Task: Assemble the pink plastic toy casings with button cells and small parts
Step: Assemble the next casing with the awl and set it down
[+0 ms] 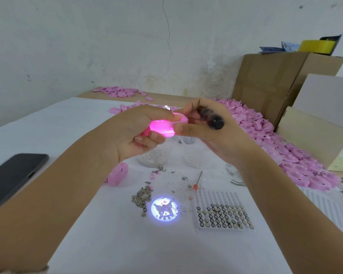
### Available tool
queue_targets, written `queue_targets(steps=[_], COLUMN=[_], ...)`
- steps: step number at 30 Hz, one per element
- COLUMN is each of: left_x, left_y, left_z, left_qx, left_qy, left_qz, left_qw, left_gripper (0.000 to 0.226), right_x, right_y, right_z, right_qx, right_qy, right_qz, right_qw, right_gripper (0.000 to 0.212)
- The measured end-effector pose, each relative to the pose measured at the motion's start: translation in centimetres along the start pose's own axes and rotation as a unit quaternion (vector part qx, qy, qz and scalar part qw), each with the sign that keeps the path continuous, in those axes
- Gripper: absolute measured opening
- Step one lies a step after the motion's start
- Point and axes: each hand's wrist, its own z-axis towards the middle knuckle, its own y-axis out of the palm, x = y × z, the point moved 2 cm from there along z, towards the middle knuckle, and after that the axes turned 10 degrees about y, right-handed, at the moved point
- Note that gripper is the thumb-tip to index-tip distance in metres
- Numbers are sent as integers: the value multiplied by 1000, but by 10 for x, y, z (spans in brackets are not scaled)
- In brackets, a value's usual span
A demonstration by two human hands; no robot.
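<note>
left hand [135, 131] grips one glowing pink casing [162, 127]; right hand [202, 127] clasps one dark-handled tool [214, 120], thumb touching casing.

one left hand [135, 131], one right hand [206, 129], one glowing casing [162, 126], one dark-handled screwdriver [213, 118], one phone [14, 177], one tray holding button cells [216, 197], one projected circle [165, 209].
</note>
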Motion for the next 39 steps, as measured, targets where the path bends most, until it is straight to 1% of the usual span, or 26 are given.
queue_targets(steps=[3, 4, 5, 8, 10, 13, 16, 19, 22, 26, 29, 31, 35, 37, 39], left_x=[-2, -2, -3, -4, -6, -14, -23, -32, -38, -44, -49, -52, -60, -64, -67], left_y=[-2, -3, -4, -5, -7, -10, -14, -17, -17, -19, -21, -22, -23, -23, -23], left_z=[3, 5, 6, 8, 10, 15, 19, 24, 29, 35, 40, 42, 45, 46, 46], left_qx=[7, 10, 11, 16, 24, 12, -5, 1, 15, 44, 59, 68, 66, 60, 62], left_qy=[-3, -4, -6, -4, 3, 6, -4, 1, 5, -5, -10, -10, -15, -18, -15], left_qz=[4, 8, 10, 5, 2, 6, 11, 4, 3, 4, 6, 7, -1, -15, -18], left_qw=[1000, 1000, 1000, 1000, 1000, 1000, 1000, 1000, 1000, 999, 998, 998, 998, 998, 998], left_gripper=[33, 38, 36, 10, 3, 18, 28, 33, 36, 26, 30, 29, 20, 20, 20], right_x=[1, 1, 1, 4, 7, 11, 16, 22, 27, 31, 34, 37, 46, 52, 59], right_y=[-1, -1, -2, -2, -3, -3, -4, -4, -4, -2, -2, -3, -3, -1, 2], right_z=[1, 2, 2, 4, 4, 5, 8, 10, 12, 15, 18, 19, 18, 17, 14], right_qx=[-4, -6, -8, -5, -4, -6, 23, 36, 35, 33, 32, 32, 25, 25, 46], right_qy=[3, 1, 0, 4, 10, 27, 35, 50, 62, 81, 90, 94, 90, 86, 71], right_qz=[9, 8, 6, 10, 35, 68, 32, -14, -16, -25, -29, -34, -31, -18, 28], right_qw=[1000, 1000, 1000, 1000, 999, 997, 999, 998, 997, 996, 995, 994, 995, 996, 996], right_gripper=[34, 33, 32, 35, 30, 3, 15, 12, 12, 14, 16, 16, 8, 8, 12])
